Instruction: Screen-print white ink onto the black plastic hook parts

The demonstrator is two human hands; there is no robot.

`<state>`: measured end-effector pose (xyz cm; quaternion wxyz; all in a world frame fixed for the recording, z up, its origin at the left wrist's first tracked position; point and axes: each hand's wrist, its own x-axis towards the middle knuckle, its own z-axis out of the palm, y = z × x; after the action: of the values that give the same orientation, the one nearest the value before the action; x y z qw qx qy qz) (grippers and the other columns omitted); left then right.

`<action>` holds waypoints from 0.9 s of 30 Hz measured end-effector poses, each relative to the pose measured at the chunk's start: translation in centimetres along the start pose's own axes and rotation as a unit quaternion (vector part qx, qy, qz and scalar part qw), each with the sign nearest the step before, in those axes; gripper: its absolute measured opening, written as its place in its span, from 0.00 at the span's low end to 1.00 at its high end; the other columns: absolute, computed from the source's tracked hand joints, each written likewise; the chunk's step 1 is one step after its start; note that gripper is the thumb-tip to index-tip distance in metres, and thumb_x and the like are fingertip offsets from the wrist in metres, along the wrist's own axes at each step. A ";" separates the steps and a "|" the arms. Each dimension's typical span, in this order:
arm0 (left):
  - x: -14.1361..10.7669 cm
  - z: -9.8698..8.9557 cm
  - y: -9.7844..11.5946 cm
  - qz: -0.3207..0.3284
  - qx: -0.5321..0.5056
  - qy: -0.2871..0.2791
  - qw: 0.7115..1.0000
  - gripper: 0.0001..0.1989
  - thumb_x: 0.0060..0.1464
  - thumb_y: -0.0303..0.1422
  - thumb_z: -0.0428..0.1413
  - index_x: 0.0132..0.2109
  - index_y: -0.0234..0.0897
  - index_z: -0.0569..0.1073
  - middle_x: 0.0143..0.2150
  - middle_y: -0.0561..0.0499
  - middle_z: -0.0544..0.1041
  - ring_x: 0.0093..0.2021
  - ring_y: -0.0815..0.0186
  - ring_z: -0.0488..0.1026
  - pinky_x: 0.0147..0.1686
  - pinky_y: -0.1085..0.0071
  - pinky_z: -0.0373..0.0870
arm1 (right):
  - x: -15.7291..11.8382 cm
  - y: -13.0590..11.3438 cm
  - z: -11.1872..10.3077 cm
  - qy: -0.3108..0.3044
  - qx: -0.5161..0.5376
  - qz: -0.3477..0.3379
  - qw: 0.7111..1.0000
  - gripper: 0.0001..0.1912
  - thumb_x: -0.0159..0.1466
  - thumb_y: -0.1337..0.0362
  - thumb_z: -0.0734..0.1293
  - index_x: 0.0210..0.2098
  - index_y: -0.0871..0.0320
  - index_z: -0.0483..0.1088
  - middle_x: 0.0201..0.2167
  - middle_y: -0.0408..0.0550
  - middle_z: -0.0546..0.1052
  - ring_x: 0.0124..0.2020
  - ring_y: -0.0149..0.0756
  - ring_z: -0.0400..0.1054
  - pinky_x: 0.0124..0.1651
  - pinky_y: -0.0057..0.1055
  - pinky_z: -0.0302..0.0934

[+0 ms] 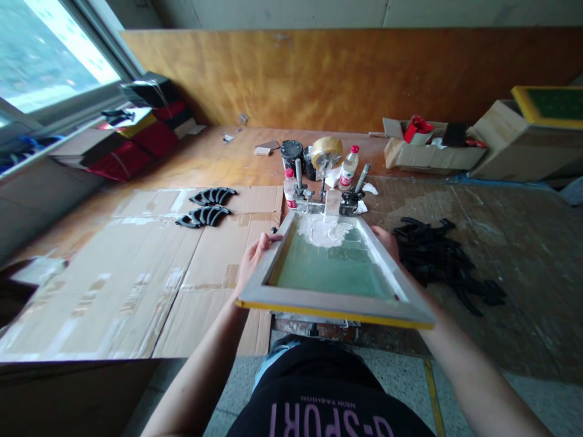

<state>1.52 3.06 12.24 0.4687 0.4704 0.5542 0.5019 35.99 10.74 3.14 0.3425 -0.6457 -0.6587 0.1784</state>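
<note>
A screen frame (314, 296) with grey sides and a yellow near edge spans the middle, tilted, its far end at a metal clamp fixture (314, 206). White paste (325, 233) lies on the far part of its green mesh (330, 270), and a pale block-like tool (332, 205) stands at the far edge. My left hand (255, 255) is at the frame's left side, fingers closed near the far corner. My right hand (386, 241) is at the right side, partly hidden behind the frame, its fingers mostly out of sight.
Black curved parts (207, 206) lie in two rows on cardboard (150, 267) at the left. A heap of black parts (437, 255) lies at the right. Bottles (349, 167), a black jar (291, 153) and tape (326, 150) stand behind the clamps. Boxes (432, 155) line the back right.
</note>
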 end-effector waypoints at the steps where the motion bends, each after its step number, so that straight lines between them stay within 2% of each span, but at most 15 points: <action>1: -0.7 -0.5 -1.3 -0.033 0.016 -0.017 0.999 0.29 0.54 0.55 0.53 0.43 0.32 0.78 0.36 0.48 0.77 0.32 0.66 0.71 0.28 0.74 0.66 | 0.7 0.0 -0.8 0.024 -0.001 -0.001 1.000 0.21 0.66 0.56 0.59 0.52 0.59 0.71 0.47 0.56 0.76 0.49 0.49 0.70 0.54 0.51 0.63; 3: -1.7 -0.9 -4.2 -0.086 0.037 -0.045 0.995 0.31 0.51 0.52 0.58 0.53 0.34 0.75 0.34 0.50 0.76 0.29 0.67 0.69 0.26 0.75 0.64 | 2.1 -1.2 -1.2 0.062 0.000 -0.065 0.996 0.24 0.64 0.57 0.63 0.57 0.60 0.67 0.55 0.58 0.70 0.55 0.50 0.65 0.58 0.50 0.60; 5: -2.1 -0.8 -7.1 -0.119 0.038 -0.055 0.991 0.38 0.50 0.50 0.59 0.63 0.37 0.65 0.30 0.53 0.74 0.25 0.69 0.67 0.23 0.75 0.61 | 3.6 -3.5 -0.1 0.063 -0.013 -0.170 0.983 0.29 0.61 0.59 0.67 0.60 0.60 0.62 0.61 0.57 0.63 0.61 0.50 0.58 0.62 0.49 0.56; 7: -2.1 -0.5 -9.6 -0.123 0.052 -0.045 0.990 0.40 0.51 0.49 0.57 0.67 0.38 0.58 0.27 0.56 0.71 0.23 0.70 0.65 0.23 0.75 0.59 | 4.8 -6.0 1.8 0.019 -0.057 -0.234 0.970 0.28 0.60 0.64 0.69 0.58 0.60 0.63 0.57 0.58 0.65 0.59 0.49 0.59 0.61 0.48 0.57; 10: -1.9 -0.1 -11.6 -0.114 0.086 -0.027 0.989 0.36 0.52 0.48 0.56 0.64 0.37 0.63 0.27 0.56 0.70 0.24 0.70 0.65 0.24 0.75 0.60 | 5.1 -8.3 4.2 -0.063 -0.139 -0.223 0.963 0.14 0.59 0.69 0.69 0.46 0.61 0.69 0.43 0.56 0.73 0.48 0.48 0.66 0.52 0.43 0.62; 13: -1.9 -0.1 -12.3 -0.117 0.099 -0.024 0.988 0.34 0.52 0.49 0.55 0.62 0.38 0.66 0.30 0.54 0.73 0.28 0.68 0.69 0.28 0.74 0.63 | 3.0 -8.7 5.0 -0.114 -0.180 -0.219 0.952 0.03 0.61 0.70 0.67 0.35 0.59 0.70 0.34 0.53 0.74 0.41 0.44 0.66 0.47 0.38 0.62; 15: -2.0 -0.2 -12.5 -0.120 0.097 -0.022 0.988 0.33 0.53 0.49 0.55 0.62 0.38 0.67 0.33 0.51 0.76 0.32 0.66 0.72 0.31 0.73 0.66 | 0.7 -8.6 4.5 -0.145 -0.183 -0.275 0.933 0.04 0.62 0.72 0.64 0.33 0.59 0.70 0.33 0.52 0.74 0.40 0.43 0.66 0.45 0.36 0.61; 17: -2.0 -0.2 -12.6 -0.122 0.095 -0.019 0.988 0.33 0.54 0.49 0.55 0.62 0.38 0.67 0.36 0.50 0.77 0.35 0.64 0.73 0.34 0.72 0.67 | -1.2 -8.5 3.5 -0.189 -0.167 -0.352 0.901 0.07 0.61 0.74 0.62 0.33 0.59 0.70 0.33 0.51 0.73 0.41 0.42 0.65 0.43 0.34 0.60; 20: -2.0 -0.2 -12.5 -0.122 0.101 -0.016 0.987 0.33 0.54 0.49 0.55 0.62 0.37 0.66 0.36 0.49 0.77 0.36 0.63 0.74 0.35 0.72 0.68 | -2.1 -8.8 2.1 -0.257 -0.118 -0.407 0.869 0.07 0.59 0.75 0.63 0.31 0.57 0.70 0.31 0.48 0.73 0.38 0.40 0.65 0.41 0.32 0.59; 22: -2.0 -0.2 -12.4 -0.121 0.105 -0.017 0.987 0.32 0.54 0.49 0.55 0.62 0.37 0.66 0.36 0.49 0.77 0.35 0.63 0.74 0.33 0.72 0.67 | -1.8 -9.0 1.9 -0.248 -0.099 -0.384 0.884 0.06 0.59 0.74 0.64 0.30 0.57 0.70 0.30 0.46 0.73 0.37 0.38 0.65 0.40 0.32 0.58; 24: -2.0 -0.3 -12.2 -0.120 0.106 -0.018 0.987 0.32 0.55 0.48 0.55 0.62 0.37 0.66 0.34 0.49 0.77 0.33 0.64 0.73 0.30 0.72 0.67 | -1.8 -9.0 2.2 -0.196 -0.106 -0.353 0.909 0.07 0.60 0.74 0.64 0.31 0.57 0.70 0.32 0.47 0.73 0.38 0.40 0.65 0.41 0.33 0.59; 27: -2.0 -0.3 -12.1 -0.121 0.101 -0.021 0.987 0.33 0.55 0.48 0.55 0.63 0.37 0.65 0.32 0.50 0.76 0.30 0.66 0.72 0.27 0.73 0.66 | -2.9 -8.7 2.9 -0.162 -0.113 -0.368 0.909 0.09 0.61 0.75 0.62 0.35 0.58 0.72 0.36 0.51 0.73 0.43 0.42 0.64 0.46 0.35 0.60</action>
<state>0.82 0.43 0.28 0.4875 0.4557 0.6447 0.3728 27.49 7.60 6.30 0.1969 -0.3543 -0.9117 0.0663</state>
